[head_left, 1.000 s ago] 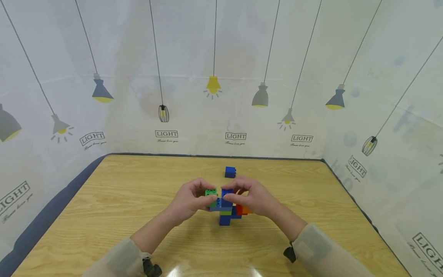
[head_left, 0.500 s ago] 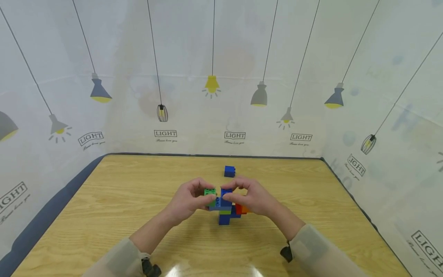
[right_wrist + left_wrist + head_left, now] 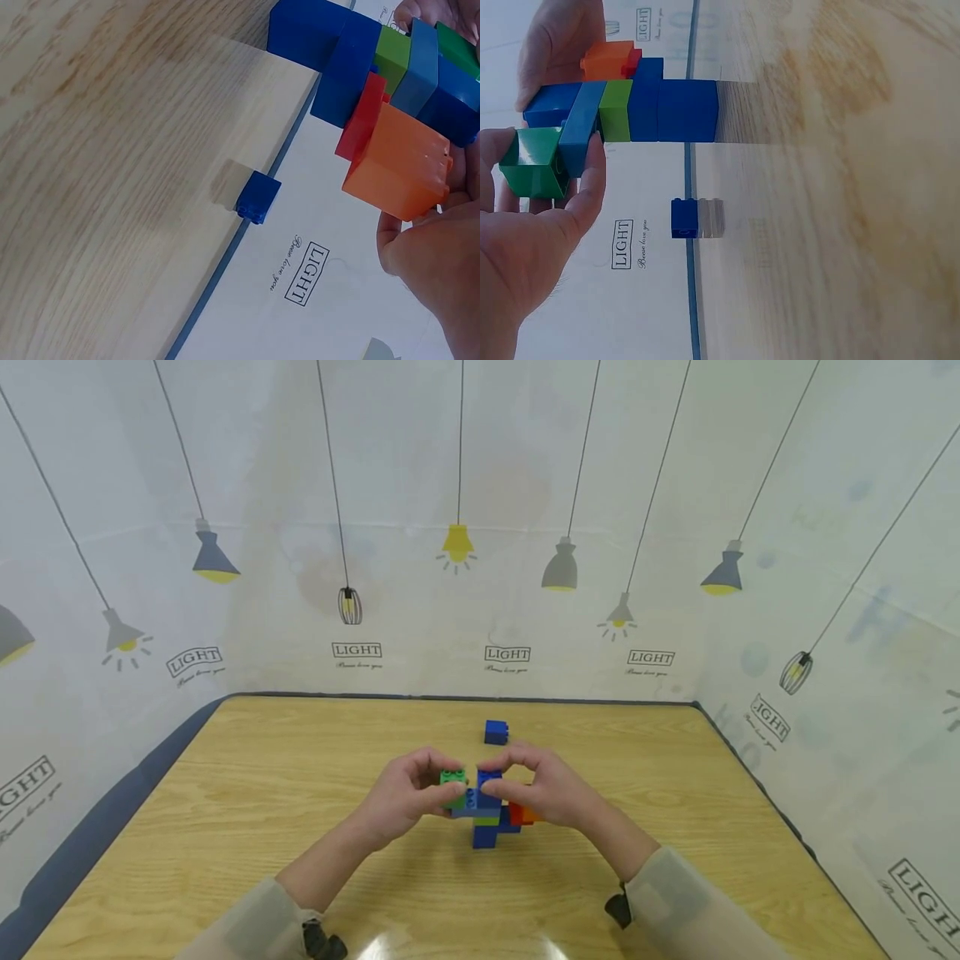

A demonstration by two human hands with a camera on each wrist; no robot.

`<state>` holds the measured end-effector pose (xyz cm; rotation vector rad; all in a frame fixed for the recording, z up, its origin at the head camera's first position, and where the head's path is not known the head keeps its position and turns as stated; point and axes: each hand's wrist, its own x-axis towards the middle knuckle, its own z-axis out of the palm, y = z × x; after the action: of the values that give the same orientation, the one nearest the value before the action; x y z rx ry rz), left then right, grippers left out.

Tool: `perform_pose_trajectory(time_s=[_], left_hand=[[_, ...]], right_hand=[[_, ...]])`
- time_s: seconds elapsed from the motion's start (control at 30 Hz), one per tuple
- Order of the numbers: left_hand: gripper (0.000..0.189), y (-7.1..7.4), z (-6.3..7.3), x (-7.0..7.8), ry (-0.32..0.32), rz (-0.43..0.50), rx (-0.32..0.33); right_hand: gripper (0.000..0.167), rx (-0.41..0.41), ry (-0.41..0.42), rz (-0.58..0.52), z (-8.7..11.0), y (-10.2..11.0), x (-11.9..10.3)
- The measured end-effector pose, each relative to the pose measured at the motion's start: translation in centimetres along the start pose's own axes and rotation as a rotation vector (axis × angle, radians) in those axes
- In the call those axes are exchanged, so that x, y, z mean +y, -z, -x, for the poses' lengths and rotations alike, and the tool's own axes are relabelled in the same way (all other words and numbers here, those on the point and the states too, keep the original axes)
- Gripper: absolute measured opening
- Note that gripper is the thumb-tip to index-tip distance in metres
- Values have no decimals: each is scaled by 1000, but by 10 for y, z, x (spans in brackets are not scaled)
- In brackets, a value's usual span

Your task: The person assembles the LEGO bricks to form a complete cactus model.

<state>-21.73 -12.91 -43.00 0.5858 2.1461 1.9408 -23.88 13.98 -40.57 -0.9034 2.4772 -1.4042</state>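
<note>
A tower of toy building blocks stands on the table, a dark blue block (image 3: 484, 837) at its foot. Over this come a longer dark blue block (image 3: 347, 69), a lime green block (image 3: 616, 111) and a lighter blue long block (image 3: 581, 127). My left hand (image 3: 396, 797) pinches the green block (image 3: 532, 146) at the left end of the long block, a fingertip against the long block's underside. With thumb and fingers, my right hand (image 3: 551, 789) pinches the dark blue block (image 3: 551, 103) at its right end. A red block (image 3: 364, 116) and an orange block (image 3: 397, 161) stack on the lower right side.
A loose blue block (image 3: 496, 732) lies on the wooden table (image 3: 300, 743) behind the tower. White sheeting (image 3: 420, 610) printed with lamps walls in the back and sides. Dark cloth edging (image 3: 337, 695) runs along the table's back edge.
The head view has shifted very slightly, moving the scene a little left. Both hands keep their hold on the same blocks, and the tower stays as it was.
</note>
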Motion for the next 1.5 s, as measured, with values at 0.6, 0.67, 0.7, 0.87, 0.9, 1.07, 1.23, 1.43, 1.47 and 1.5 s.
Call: perform_pose_trajectory(time_s=[0.6,0.67,0.7,0.87,0.9,1.07,1.23,1.43,1.47,1.5], left_hand=[[36,-1,-2,-1,6,12,10],[35,-2,-3,-1,13,15,12],[35,-2,-2,-1,14,15,11],[35,-2,-1,0,3,3,9],[36,-2,-1,0,-6,0,5],[36,-1,-2,-1,-18,-27,2],[34,-1,-3,0,-21,-32,2],[32,-1,-3,0,-17,-27,4],[31,-1,-3,0,-14,-24,5],[30,-1,-3,0,-11,-23,7]], right_hand=[[24,20,19,8,1,-2,1],[24,21,27,17,1,-1,3],[24,20,29,17,1,-2,3],[25,14,27,28,1,-1,1],[25,14,25,28,1,-1,1],[26,16,11,40,0,-1,0],[26,18,-1,44,1,0,-2],[27,1,-29,55,1,3,-4],[27,2,-41,57,1,5,-3],[27,10,-50,65,1,6,-1]])
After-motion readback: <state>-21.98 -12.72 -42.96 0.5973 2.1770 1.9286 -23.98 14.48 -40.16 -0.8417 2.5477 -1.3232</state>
